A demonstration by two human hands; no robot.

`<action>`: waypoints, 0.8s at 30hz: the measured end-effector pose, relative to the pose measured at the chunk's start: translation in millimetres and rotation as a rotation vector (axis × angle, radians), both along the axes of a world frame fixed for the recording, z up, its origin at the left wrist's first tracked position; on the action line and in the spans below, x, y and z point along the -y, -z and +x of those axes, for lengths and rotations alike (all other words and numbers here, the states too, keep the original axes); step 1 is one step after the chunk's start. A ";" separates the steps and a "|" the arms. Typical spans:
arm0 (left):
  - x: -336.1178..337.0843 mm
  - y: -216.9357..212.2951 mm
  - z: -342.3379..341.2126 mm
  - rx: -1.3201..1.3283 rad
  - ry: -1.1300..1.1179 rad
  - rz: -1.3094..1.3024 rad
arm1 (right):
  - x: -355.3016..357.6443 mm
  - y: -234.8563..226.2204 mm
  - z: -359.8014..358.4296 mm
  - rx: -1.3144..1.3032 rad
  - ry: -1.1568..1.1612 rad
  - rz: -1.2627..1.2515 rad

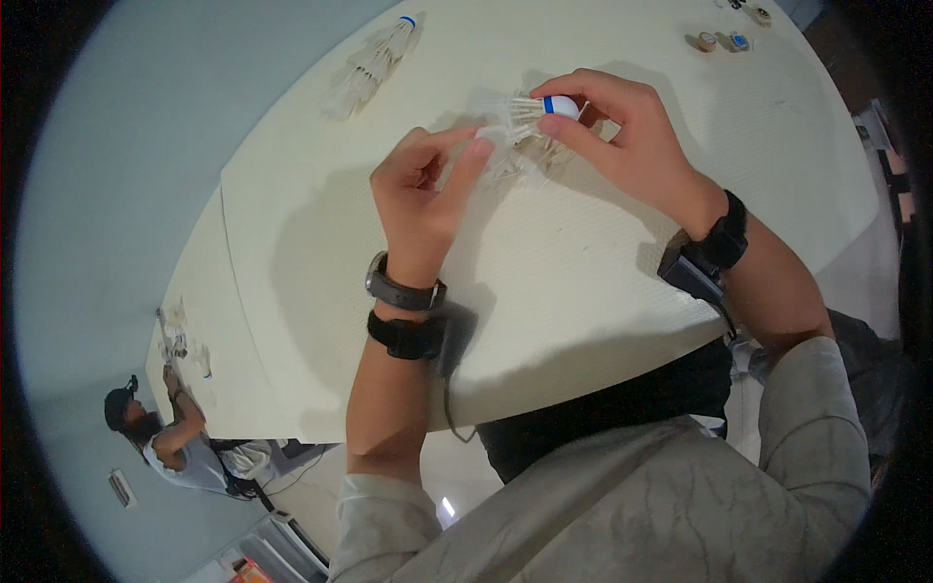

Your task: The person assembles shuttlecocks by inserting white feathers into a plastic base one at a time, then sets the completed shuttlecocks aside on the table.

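A white shuttlecock with a blue band round its cork is tilted over the table, cork to the right. My right hand grips it by the cork end between thumb and fingers. At the skirt's left edge, my left hand pinches the pale feathers between thumb and forefinger. Below the shuttlecock, more white feathers and thin quills show near the tabletop; I cannot tell whether they belong to another shuttlecock. Farther left lies a nested row of shuttlecocks, its blue-banded cork pointing away.
The pale table has a curved edge and a seam at left. Several small items, including a round tan piece and a blue one, lie at far right. Another person works at the table's left end. Cables hang from both my wrists.
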State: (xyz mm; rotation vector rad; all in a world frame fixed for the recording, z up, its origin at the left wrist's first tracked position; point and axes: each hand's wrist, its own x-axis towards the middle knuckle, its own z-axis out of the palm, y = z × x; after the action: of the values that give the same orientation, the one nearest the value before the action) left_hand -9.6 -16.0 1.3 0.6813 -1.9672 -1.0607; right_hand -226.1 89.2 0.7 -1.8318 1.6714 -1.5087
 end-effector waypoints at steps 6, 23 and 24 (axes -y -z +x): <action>-6.5 -2.6 0.6 -0.036 0.071 0.223 | -0.1 2.6 -0.4 -0.032 -0.041 -0.006; 13.6 11.2 11.2 0.158 -0.049 -0.027 | 5.4 10.1 -15.9 0.340 0.022 0.199; 12.1 7.3 8.5 0.221 -0.010 -0.169 | 5.6 11.1 -16.0 0.323 0.001 0.191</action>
State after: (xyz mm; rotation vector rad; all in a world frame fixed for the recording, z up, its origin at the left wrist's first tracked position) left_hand -1.1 -28.0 -6.0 0.7396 -2.2109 -0.8299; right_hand -242.0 83.6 -10.4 -1.4058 1.5961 -1.4925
